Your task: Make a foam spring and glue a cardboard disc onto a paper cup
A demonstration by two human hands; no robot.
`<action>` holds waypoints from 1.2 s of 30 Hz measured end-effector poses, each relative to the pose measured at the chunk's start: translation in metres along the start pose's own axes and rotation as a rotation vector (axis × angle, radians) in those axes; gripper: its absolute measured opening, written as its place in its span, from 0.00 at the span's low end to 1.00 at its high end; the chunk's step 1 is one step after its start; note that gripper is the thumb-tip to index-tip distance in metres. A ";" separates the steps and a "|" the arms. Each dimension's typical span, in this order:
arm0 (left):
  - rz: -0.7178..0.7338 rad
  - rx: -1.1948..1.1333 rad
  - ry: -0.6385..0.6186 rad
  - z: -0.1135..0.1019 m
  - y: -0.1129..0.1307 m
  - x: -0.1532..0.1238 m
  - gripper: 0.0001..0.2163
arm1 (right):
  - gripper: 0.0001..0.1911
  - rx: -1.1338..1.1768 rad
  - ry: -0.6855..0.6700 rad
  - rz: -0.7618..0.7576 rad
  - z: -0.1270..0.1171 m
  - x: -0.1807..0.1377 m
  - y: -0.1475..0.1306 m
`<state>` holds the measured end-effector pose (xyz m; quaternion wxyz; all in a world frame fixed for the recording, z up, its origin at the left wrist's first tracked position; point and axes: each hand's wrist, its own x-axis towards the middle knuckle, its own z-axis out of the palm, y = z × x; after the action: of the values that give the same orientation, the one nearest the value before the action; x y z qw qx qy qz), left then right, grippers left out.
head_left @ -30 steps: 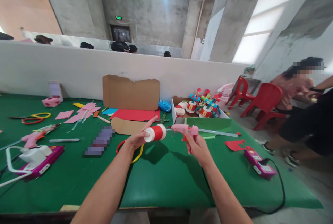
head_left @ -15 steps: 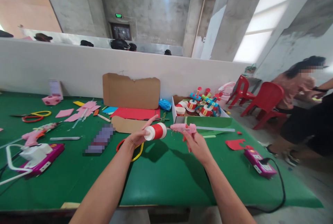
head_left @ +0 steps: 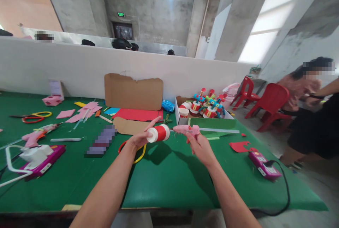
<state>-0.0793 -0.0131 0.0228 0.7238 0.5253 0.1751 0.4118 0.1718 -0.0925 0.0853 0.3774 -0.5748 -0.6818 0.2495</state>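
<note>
My left hand [head_left: 140,139] is closed around a white paper cup [head_left: 160,133] with a red band, tipped on its side above the table. In my right hand [head_left: 199,145] is a pink hot glue gun [head_left: 185,129], a long clear glue stick [head_left: 219,130] jutting from its back. The gun's nozzle points left at the cup's end; whether it touches I cannot tell. Below the cup, yellow-and-red-handled scissors [head_left: 141,154] lie partly hidden by my left wrist.
A box [head_left: 182,121] of cup figures stands behind my hands. Cardboard [head_left: 134,92] leans on the partition. Power strips [head_left: 265,167] lie on both sides, with another glue gun [head_left: 34,138] and scissors [head_left: 37,117] at left. People and red chairs [head_left: 275,101] are at right.
My hands, the cup and the glue gun hold almost the same position. At the right, a standing person's legs have shifted slightly.
</note>
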 end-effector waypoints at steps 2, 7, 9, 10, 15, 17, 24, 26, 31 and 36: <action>0.002 0.005 0.001 0.000 0.000 0.000 0.49 | 0.25 0.003 0.001 0.012 0.001 0.000 -0.001; 0.000 0.003 0.001 0.000 0.000 0.000 0.49 | 0.25 -0.009 0.001 0.021 0.001 0.000 0.000; -0.001 0.000 -0.001 0.000 0.000 0.001 0.49 | 0.25 -0.015 0.002 0.015 0.001 0.000 0.001; -0.004 -0.004 -0.003 -0.001 0.000 0.001 0.50 | 0.25 -0.018 -0.001 0.012 0.001 0.000 0.001; -0.002 0.004 -0.010 -0.001 -0.001 0.001 0.49 | 0.25 -0.033 -0.006 0.012 0.000 0.000 0.000; -0.003 0.010 -0.007 -0.001 -0.001 0.001 0.49 | 0.25 -0.037 0.003 0.021 0.000 -0.001 -0.002; 0.002 0.016 -0.007 -0.001 0.000 0.000 0.49 | 0.24 -0.025 0.007 0.018 -0.001 -0.002 -0.003; 0.007 0.011 -0.012 -0.001 0.001 0.000 0.49 | 0.24 -0.026 0.008 0.005 -0.002 -0.003 -0.002; -0.002 -0.019 0.005 0.001 0.002 0.000 0.49 | 0.24 -0.022 -0.002 -0.002 -0.003 -0.004 -0.003; -0.010 -0.028 0.002 0.004 0.004 0.000 0.50 | 0.24 -0.018 0.013 0.040 -0.001 -0.004 -0.005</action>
<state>-0.0783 -0.0147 0.0278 0.7331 0.5137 0.1727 0.4109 0.1704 -0.0979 0.0887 0.3716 -0.5936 -0.6698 0.2469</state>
